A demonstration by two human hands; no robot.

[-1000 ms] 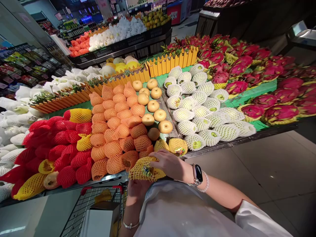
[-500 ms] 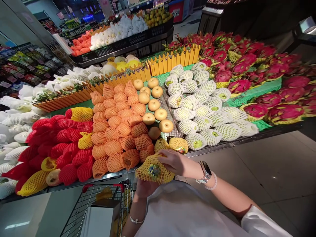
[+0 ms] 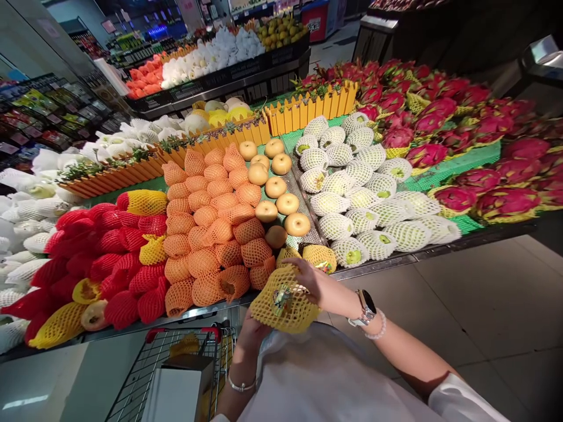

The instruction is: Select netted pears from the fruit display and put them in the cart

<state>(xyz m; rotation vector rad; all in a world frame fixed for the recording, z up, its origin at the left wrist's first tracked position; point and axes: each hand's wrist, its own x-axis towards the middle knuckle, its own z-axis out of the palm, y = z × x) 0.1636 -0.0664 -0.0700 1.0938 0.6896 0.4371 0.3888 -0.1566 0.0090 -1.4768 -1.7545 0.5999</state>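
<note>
A yellow foam fruit net [image 3: 285,305] with a shiny coloured label is held in front of my body, spread wide between my hands. My right hand [image 3: 310,284] grips its upper right edge, fingers curled over the mesh. Under its lower left side, my left hand [image 3: 254,328] grasps it; those fingers are partly hidden. Whether a fruit is inside the net I cannot tell. Just beyond, at the stand's edge, lie more yellow-netted items [image 3: 320,258]. Behind them are bare round tan pears [image 3: 297,224], beside rows of fruit in orange nets [image 3: 204,264].
Left are fruits in red nets [image 3: 116,246]; right are white-netted fruits [image 3: 369,217] and dragon fruits [image 3: 440,111]. An orange picket fence [image 3: 312,111] crosses behind. A shopping cart [image 3: 185,334] with a white box [image 3: 176,390] stands lower left, below the stand's edge.
The yellow foam net has been spread wider and tilted, its label now higher and further right. My right hand has risen slightly with its edge; my left hand has shifted slightly.
</note>
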